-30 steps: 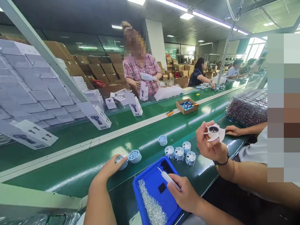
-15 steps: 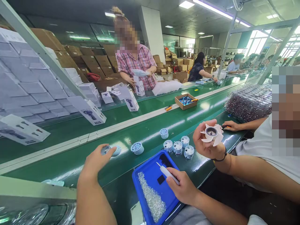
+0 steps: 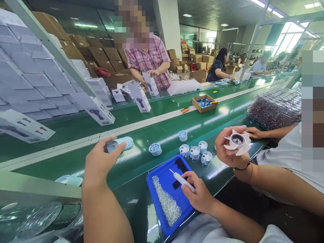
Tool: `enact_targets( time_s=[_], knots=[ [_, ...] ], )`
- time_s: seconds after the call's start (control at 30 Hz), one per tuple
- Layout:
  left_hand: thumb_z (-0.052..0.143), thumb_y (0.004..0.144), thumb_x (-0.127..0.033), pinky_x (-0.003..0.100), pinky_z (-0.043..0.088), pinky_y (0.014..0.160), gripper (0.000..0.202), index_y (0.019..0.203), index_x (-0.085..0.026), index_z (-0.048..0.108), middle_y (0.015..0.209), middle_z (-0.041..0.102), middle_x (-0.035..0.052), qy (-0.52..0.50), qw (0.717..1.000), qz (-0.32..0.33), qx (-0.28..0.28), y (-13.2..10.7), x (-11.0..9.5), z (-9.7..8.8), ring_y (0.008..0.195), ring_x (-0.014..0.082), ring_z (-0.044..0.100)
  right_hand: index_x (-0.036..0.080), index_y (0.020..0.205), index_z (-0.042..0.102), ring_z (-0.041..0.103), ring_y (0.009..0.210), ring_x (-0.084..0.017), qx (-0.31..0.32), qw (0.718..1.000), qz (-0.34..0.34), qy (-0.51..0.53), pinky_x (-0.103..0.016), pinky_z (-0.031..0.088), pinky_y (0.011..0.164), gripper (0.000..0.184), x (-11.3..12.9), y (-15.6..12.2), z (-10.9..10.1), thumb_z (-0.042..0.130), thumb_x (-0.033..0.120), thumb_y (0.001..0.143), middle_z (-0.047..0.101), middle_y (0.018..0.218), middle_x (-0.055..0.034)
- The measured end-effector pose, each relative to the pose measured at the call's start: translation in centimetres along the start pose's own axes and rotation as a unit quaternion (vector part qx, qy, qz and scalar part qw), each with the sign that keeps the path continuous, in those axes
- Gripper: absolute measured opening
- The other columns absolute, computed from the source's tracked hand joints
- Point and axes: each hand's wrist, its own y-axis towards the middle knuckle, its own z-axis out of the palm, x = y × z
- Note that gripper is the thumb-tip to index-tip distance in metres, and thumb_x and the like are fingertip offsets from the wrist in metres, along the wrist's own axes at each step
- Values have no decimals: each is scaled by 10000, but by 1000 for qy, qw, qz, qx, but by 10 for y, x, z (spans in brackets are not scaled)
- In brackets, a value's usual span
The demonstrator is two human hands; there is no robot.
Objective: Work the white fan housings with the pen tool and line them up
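My left hand (image 3: pixel 101 158) is closed on a light-blue plastic casing (image 3: pixel 128 143), holding it above the green conveyor belt between thumb and fingers. The casing has a rounded, hollow end partly covered by my fingers. In my right hand (image 3: pixel 198 192) is a white pen-shaped tool (image 3: pixel 182 181) with a thin pointed tip, held over a blue tray (image 3: pixel 150 184). Small clear pieces (image 3: pixel 167 204) lie heaped along the tray's left side, with dark flat pieces (image 3: pixel 176 184) further right. A round light-blue fan housing (image 3: pixel 155 149) sits on the belt beyond the tray.
Several round housings with white blades (image 3: pixel 194 152) stand behind the tray. At right, a co-worker's hand (image 3: pixel 224 148) holds a white fan blade (image 3: pixel 237 140). A cardboard box of blue packets (image 3: pixel 204 104) and printed white boxes (image 3: pixel 100 112) stand farther off. A metal frame post (image 3: pixel 58 64) slants at left.
My left hand has raised the light-blue casing and turned it somewhat. My right hand keeps the white tool over the tray. Across the belt, a co-worker's hand has moved onto a white box.
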Motion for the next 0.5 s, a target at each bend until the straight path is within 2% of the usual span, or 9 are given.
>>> enact_targets(
  time_s=[0.1, 0.17, 0.23, 0.3, 0.33, 0.43, 0.5],
  knots=[
    [631, 718, -171, 295, 554, 725, 287, 1005, -162, 636, 872, 554, -10, -178, 983, -37, -37, -1, -5, 4, 714, 111, 531, 189, 924, 514, 400, 465, -71, -14, 1000, -10, -1, -198, 317, 476, 137, -1, -1, 1, 543, 304, 854, 463, 556, 91],
    [607, 711, -107, 259, 562, 660, 204, 913, -130, 620, 886, 549, -5, -289, 955, -41, -59, -2, -7, 6, 716, 93, 536, 196, 866, 524, 430, 475, -79, -26, 999, -23, -16, -204, 341, 476, 147, -3, -4, 0, 589, 325, 836, 497, 570, 76],
    [574, 737, -85, 234, 558, 621, 151, 882, -120, 596, 877, 562, 1, -364, 929, -36, -50, -2, -8, 5, 731, 92, 569, 197, 842, 549, 509, 546, -101, -46, 997, -52, -37, -222, 410, 525, 168, -6, -5, -3, 625, 346, 826, 562, 641, 40],
    [525, 784, -100, 236, 557, 616, 171, 942, -120, 586, 909, 601, 9, -401, 915, -38, -30, -2, -7, 2, 717, 85, 594, 195, 844, 573, 581, 668, -130, -60, 993, -85, -51, -258, 478, 629, 169, -12, -3, -5, 627, 354, 844, 609, 745, 0],
    [517, 814, -138, 246, 560, 650, 215, 1017, -113, 581, 981, 627, 19, -409, 912, -28, -3, -1, -6, 0, 754, 87, 619, 193, 856, 581, 601, 718, -140, -59, 992, -94, -53, -275, 496, 673, 165, -16, -2, -6, 614, 354, 865, 618, 794, -16],
    [448, 846, -164, 273, 533, 705, 372, 1194, -54, 518, 1101, 633, 27, -410, 911, -15, 28, 2, -3, -3, 896, 151, 679, 189, 926, 590, 623, 755, -149, -29, 994, -93, -47, -300, 523, 694, 183, -30, 3, -4, 554, 369, 926, 621, 869, -36],
    [491, 848, -160, 265, 538, 698, 305, 1146, -122, 543, 1036, 642, 17, -427, 904, 18, 21, 4, 1, -3, 914, 167, 694, 193, 958, 592, 634, 758, -157, -10, 995, -87, -56, -315, 538, 686, 222, -39, 3, 0, 536, 407, 939, 629, 890, -43]
  ],
)
